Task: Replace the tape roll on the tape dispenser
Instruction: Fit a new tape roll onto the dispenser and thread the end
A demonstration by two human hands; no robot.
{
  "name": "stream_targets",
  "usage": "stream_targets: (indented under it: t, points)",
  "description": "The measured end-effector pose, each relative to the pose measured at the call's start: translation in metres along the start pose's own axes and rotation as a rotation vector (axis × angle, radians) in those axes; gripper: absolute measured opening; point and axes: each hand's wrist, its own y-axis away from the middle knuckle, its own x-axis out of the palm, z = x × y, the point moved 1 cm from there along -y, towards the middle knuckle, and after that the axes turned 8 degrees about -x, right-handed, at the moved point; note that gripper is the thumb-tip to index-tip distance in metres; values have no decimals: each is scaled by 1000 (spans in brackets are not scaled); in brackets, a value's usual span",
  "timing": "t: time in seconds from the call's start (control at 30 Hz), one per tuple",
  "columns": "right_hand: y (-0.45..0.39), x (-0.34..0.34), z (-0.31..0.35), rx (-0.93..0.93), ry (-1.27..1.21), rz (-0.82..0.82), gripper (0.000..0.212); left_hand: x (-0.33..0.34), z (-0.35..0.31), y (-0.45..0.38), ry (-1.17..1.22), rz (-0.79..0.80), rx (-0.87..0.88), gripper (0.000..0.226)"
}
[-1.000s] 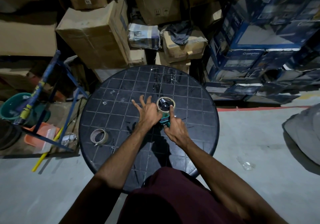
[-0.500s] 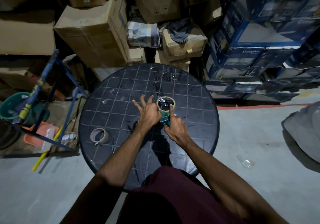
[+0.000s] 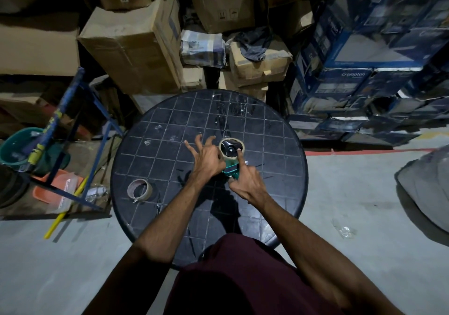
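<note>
Teal tape dispenser (image 3: 230, 171) mid round black table (image 3: 150, 168), tan tape roll (image 3: 231, 149) seated on black hub. Right hand (image 3: 247, 181) grips handle, forefinger on roll; left hand (image 3: 208, 155) fingers splayed against roll. Spare roll (image 3: 139, 188) lower left.

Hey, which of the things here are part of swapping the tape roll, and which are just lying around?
Part of the job:
tape dispenser
tape roll on the dispenser
spare roll on the table
left hand
right hand

Just lying about:
cardboard boxes
blue cartons
green bucket
orange tray
yellow stick
</note>
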Motion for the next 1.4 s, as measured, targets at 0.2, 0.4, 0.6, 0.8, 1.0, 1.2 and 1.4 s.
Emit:
stream_targets:
  t: [0.2, 0.4, 0.6, 0.8, 1.0, 1.2, 1.4]
  points:
    - [-1, -1, -1, -50, -60, 32, 119, -1, 7, 2, 59, 7, -50, 37]
    - [0, 6, 5, -54, 54, 54, 81, 7, 14, 5, 94, 48, -86, 29]
    - [1, 4, 18, -64, 280, 182, 64, 19, 9, 13, 193, 45, -90, 22]
    - [2, 7, 25, -118, 336, 165, 56, 29, 19, 21, 309, -44, -156, 23]
    - [-1, 12, 34, -158, 395, 175, 64, 39, 29, 19, 397, -133, -222, 17]
    - [-6, 15, 37, -193, 416, 180, 66, 37, 41, 20, 413, -205, -210, 21]
    - [-8, 14, 32, -166, 387, 195, 69, 32, 44, 30, 510, -302, -216, 29]
